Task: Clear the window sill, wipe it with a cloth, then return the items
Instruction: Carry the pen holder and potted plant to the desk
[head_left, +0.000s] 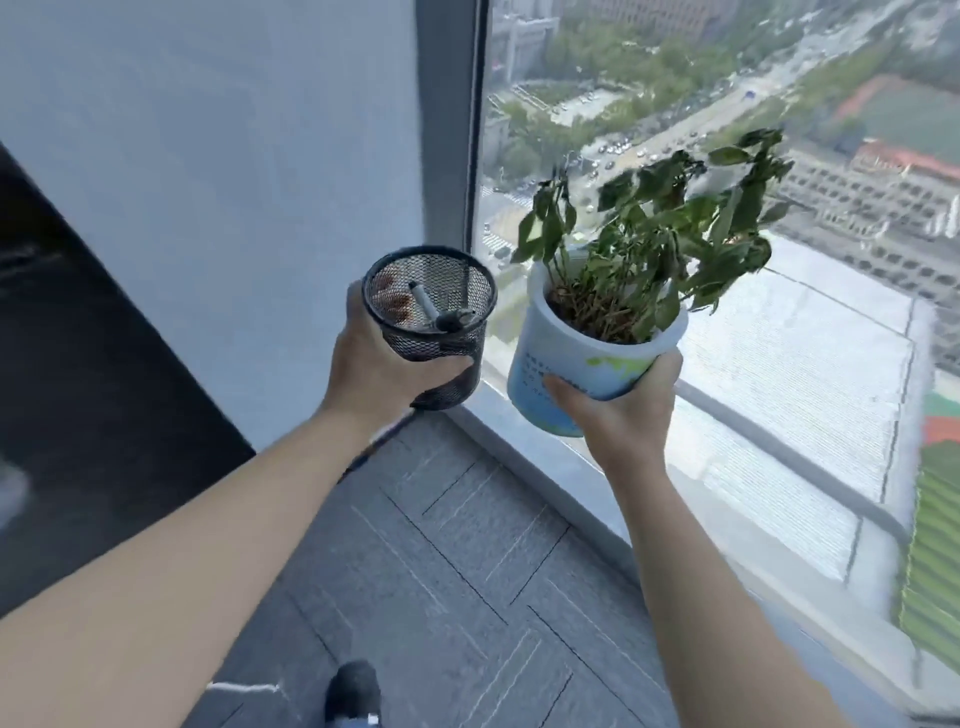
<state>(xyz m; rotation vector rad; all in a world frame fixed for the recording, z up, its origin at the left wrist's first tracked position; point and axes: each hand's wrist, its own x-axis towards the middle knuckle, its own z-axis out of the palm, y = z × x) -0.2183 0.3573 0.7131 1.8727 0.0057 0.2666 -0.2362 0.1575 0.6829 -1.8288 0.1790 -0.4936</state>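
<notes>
Gripping a black wire-mesh pen cup (429, 317) in the left hand (382, 364) and a white-and-blue potted plant (597, 338) in the right hand (618, 410), both hands hold the items above the grey window sill (545, 457), seemingly freeing it for wiping.

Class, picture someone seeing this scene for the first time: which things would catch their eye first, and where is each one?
Most striking is the potted plant, a white and blue pot of drooping green leaves held up by the right hand against the window, with a city far below. Just left of it, the left hand grips a black mesh pen holder with a pen lying inside. Below both runs the low grey window sill.
</notes>
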